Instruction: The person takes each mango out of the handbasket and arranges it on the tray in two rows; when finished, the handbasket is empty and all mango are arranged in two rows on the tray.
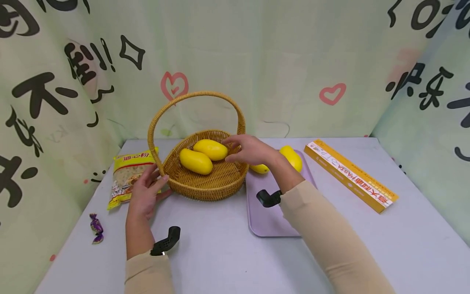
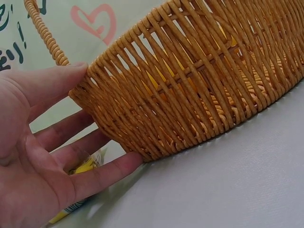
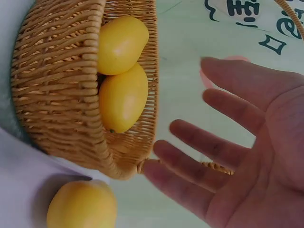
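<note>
A wicker basket (image 1: 205,192) with a tall arched handle stands on the table, holding two yellow mangoes (image 1: 196,161) side by side. My left hand (image 1: 145,196) touches the basket's left end; in the left wrist view its thumb lies at the rim and its little finger at the base, fingers fairly straight. Over the basket's right rim, my right hand (image 1: 251,150) hovers with fingers spread and nothing held, as the right wrist view shows. Beneath that arm, a lilac tray (image 1: 271,220) bears two more mangoes (image 1: 291,158), one partly hidden by the hand.
Left of the basket lies a yellow-and-clear food packet (image 1: 126,175), partly behind my left hand. A purple wrapped candy (image 1: 96,228) is near the table's left edge. A long orange pasta box (image 1: 350,175) lies at the right. Printed curtains (image 1: 286,61) surround the table.
</note>
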